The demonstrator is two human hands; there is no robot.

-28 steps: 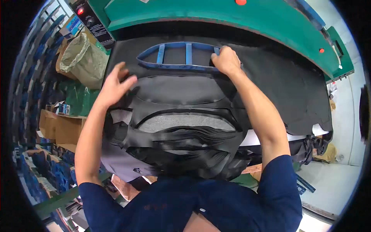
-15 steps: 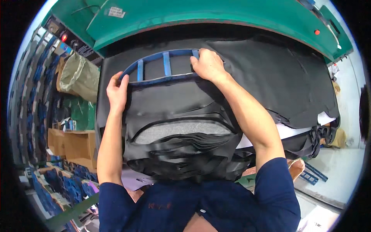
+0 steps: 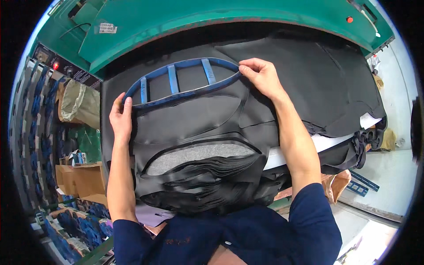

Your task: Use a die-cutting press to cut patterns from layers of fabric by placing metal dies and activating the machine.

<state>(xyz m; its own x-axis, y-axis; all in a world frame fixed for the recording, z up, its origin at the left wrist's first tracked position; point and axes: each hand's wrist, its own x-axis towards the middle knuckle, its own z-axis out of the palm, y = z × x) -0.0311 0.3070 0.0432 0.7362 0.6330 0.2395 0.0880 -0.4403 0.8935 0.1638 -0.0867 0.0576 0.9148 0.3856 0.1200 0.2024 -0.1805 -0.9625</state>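
A blue half-moon cutting die (image 3: 173, 80) with three crossbars lies on the black sheet material (image 3: 190, 114). My left hand (image 3: 121, 115) pinches the die's left end between thumb and fingers. At the pointed right end, my right hand (image 3: 261, 75) grips the rim with thumb and fingertips. Just nearer than the die, a curved outline is cut into the black sheet. Closer to me, a heap of cut black pieces (image 3: 207, 176) is piled up, with a grey curved piece (image 3: 198, 158) showing at its far side.
A green machine beam (image 3: 212, 13) spans the far side. More black sheeting (image 3: 327, 84) spreads to the right, over white sheet (image 3: 282, 159). On the left stand a cardboard box (image 3: 88, 181), a beige sack (image 3: 81, 102) and racks of blue dies (image 3: 37, 141).
My right hand has shifted from the die's top edge to its right tip. The whole die now shows between my hands, and the view has turned slightly.
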